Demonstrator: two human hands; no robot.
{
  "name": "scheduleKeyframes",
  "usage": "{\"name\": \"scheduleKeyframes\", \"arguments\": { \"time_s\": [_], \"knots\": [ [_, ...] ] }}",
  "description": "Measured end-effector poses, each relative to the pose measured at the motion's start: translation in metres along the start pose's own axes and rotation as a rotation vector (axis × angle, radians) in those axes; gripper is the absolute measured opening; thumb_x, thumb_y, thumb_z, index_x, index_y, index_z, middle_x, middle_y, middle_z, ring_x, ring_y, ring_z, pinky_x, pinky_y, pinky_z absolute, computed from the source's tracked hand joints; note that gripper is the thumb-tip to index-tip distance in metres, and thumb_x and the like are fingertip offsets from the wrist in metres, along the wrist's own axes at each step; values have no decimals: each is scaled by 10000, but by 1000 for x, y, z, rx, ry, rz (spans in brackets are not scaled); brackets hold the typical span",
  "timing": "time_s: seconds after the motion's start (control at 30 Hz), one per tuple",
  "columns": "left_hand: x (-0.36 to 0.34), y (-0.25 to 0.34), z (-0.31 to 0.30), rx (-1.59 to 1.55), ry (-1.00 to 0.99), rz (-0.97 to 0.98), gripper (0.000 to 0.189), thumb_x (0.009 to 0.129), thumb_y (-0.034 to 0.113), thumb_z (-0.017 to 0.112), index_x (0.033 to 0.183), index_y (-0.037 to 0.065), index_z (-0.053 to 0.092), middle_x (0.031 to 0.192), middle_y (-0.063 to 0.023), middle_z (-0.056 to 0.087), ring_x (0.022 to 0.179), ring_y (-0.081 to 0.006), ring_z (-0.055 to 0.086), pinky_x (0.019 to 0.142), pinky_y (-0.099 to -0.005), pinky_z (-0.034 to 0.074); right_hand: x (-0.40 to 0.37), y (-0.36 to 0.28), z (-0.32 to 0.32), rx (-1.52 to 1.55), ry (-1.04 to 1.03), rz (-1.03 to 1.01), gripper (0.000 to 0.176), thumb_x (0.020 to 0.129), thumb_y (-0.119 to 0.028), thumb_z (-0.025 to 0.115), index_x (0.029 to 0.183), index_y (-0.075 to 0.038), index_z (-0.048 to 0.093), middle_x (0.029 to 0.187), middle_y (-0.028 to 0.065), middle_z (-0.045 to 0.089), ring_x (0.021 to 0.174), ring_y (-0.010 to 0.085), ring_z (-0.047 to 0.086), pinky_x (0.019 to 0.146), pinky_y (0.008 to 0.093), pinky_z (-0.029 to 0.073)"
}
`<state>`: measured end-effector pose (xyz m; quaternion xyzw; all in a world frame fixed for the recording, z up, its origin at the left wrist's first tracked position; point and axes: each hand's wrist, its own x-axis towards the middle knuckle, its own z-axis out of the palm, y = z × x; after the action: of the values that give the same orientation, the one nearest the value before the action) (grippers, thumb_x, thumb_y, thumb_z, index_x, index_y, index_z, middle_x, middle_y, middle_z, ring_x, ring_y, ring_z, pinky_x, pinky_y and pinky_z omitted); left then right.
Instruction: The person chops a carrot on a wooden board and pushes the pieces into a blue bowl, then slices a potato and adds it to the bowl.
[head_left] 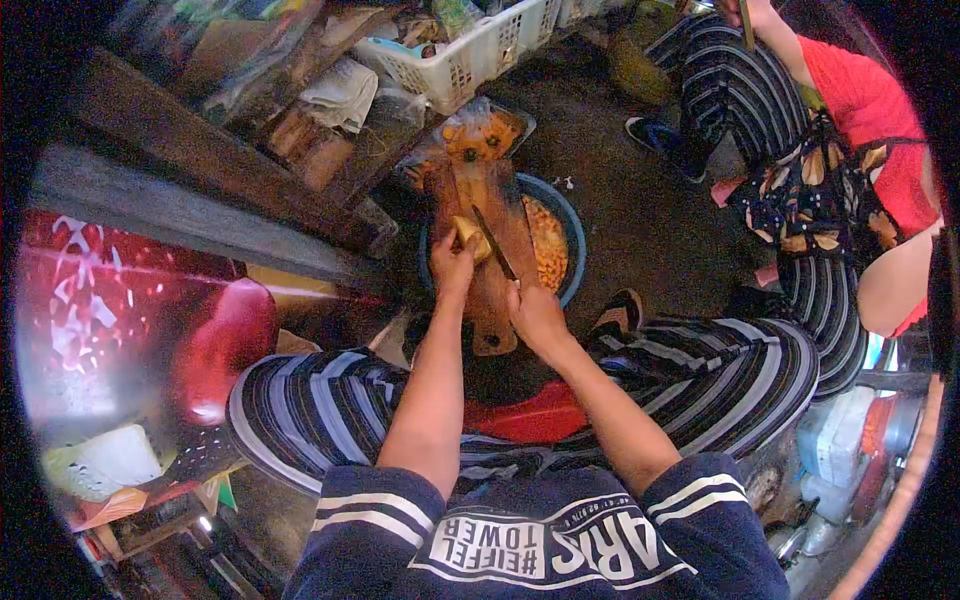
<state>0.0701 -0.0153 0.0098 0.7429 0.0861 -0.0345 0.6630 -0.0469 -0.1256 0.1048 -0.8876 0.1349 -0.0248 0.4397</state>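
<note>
My left hand [453, 262] grips a pale yellow piece of food [470, 238] against a wooden cutting board [487, 310]. In my right hand [536, 312] is a knife [494, 243], its blade pointing away from me and lying right beside the yellow piece. The board rests across a blue basin [574, 225], which holds many small orange cubes [546, 243]. Beyond the board's far end, orange pieces [483, 135] lie in a clear plastic bag or tray. My fingertips hide part of the yellow piece.
A white plastic crate [480, 50] stands at the far side, near wooden planks [220, 160] on the left. Another person in a red top [865, 90] sits at the right. A red rounded object [228, 350] is at my left.
</note>
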Motion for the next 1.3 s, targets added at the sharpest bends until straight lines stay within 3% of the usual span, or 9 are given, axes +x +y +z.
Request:
{"name": "scheduleKeyframes", "arguments": {
  "time_s": [0.2,0.3,0.37,0.47,0.6,0.77,0.9,0.97,1.3],
  "knots": [
    [8,-16,-2,342,54,144,452,673,257,729,978,-49,594,932,-157,513,851,-258,536,761,-316,427,2,1,1,-139,-94,129,310,844,-246,440,841,42,557,690,262,567,665,412,565,591,483,443],
    [5,-11,-1,298,85,126,432,669,263,731,935,-53,605,928,-165,507,892,-270,519,790,-308,406,5,4,7,-148,-31,39,322,845,-246,440,790,40,578,683,263,566,666,413,565,593,482,445],
    [-2,6,-5,261,-20,108,434,669,278,731,916,-56,605,953,-158,496,922,-256,507,797,-295,399,10,11,16,-191,89,-118,342,841,-236,447,732,57,585,679,269,563,667,416,566,595,479,449],
    [4,-11,-3,285,17,139,398,686,256,720,911,-52,603,972,-144,483,928,-245,505,797,-291,400,19,0,13,-144,47,-20,354,840,-227,448,696,64,589,683,267,564,661,417,566,594,475,452],
    [-2,2,-4,307,0,85,397,694,241,715,944,-46,603,994,-136,470,928,-243,506,803,-296,402,30,23,36,-186,12,-71,348,837,-226,448,708,65,589,686,273,563,660,427,562,593,477,452],
    [-7,9,-3,218,5,64,458,684,253,723,1014,-35,590,1012,-128,467,941,-235,500,805,-300,402,35,36,71,-285,219,-82,284,832,-214,459,806,33,596,658,238,571,629,423,557,574,473,452],
    [-5,1,-5,209,-6,39,450,682,247,725,1006,-37,595,1019,-115,471,943,-225,499,811,-300,398,28,27,68,-296,206,-65,265,830,-216,468,838,18,592,651,212,575,614,406,558,566,471,452],
    [-8,3,-3,34,4,-74,440,680,244,725,996,-36,604,1030,-104,475,955,-220,491,827,-302,386,27,27,60,-160,66,52,277,831,-226,471,806,23,589,660,222,575,610,404,560,566,475,452],
    [-4,-12,0,-87,24,-101,449,691,245,712,1046,-4,596,1022,-94,469,977,-211,476,849,-299,375,6,-1,17,-166,164,-47,357,852,-250,440,758,63,584,654,254,571,625,409,576,582,466,468]
  ]
}}
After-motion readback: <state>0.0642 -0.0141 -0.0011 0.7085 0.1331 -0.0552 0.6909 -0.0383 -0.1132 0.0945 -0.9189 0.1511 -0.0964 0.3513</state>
